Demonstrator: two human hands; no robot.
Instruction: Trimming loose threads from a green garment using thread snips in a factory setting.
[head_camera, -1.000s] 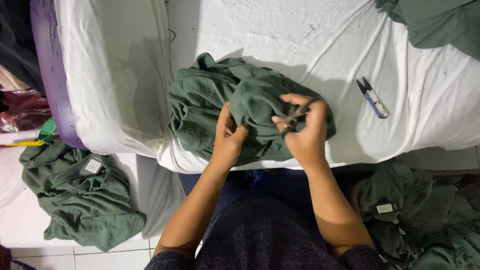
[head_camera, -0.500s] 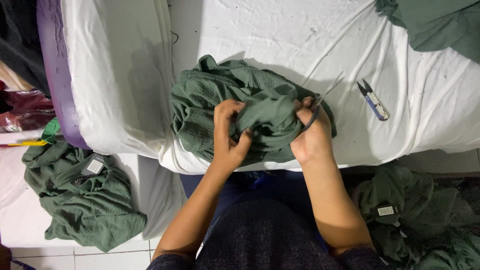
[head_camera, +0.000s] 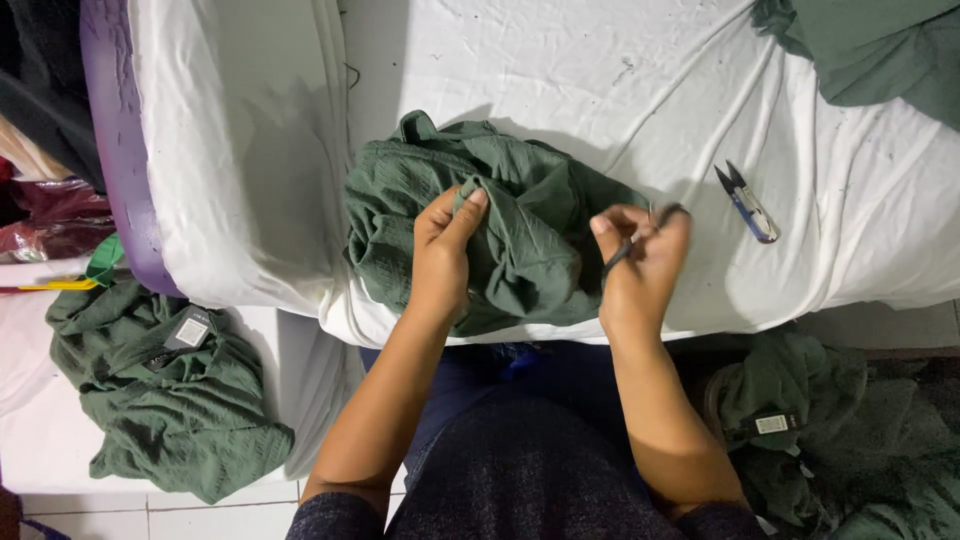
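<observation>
White, creased cotton sheeting covers the bed (head_camera: 560, 80), the broadest thing in view, its cloth draped over the near edge in soft folds and speckled with tiny dark bits of lint. Against the bed's left side runs a smooth purple strip (head_camera: 112, 150), rounded like a padded rim. On the floor left of the bed lies a crumpled green garment (head_camera: 170, 400) of ribbed, crinkled knit with a small dark tag on top; a similar heap of green garments (head_camera: 830, 430) with a pale tag sits on the floor right of the bed, and another green cloth (head_camera: 870, 50) spills over the bed's far right corner. At the middle of the bed's near edge rests the bunched green garment (head_camera: 510, 230), a rumpled mound of the same textured knit. The left hand (head_camera: 445, 250) lies on this mound, thumb and fingers pinching up a small fold of it. The right hand (head_camera: 640, 265), at the mound's right edge, is closed round a thin dark tool whose kind I cannot make out through the blur. On the bed right of the mound, apart from both hands, lie small thread snips (head_camera: 748, 203) with a blue handle and pointed metal blades.
</observation>
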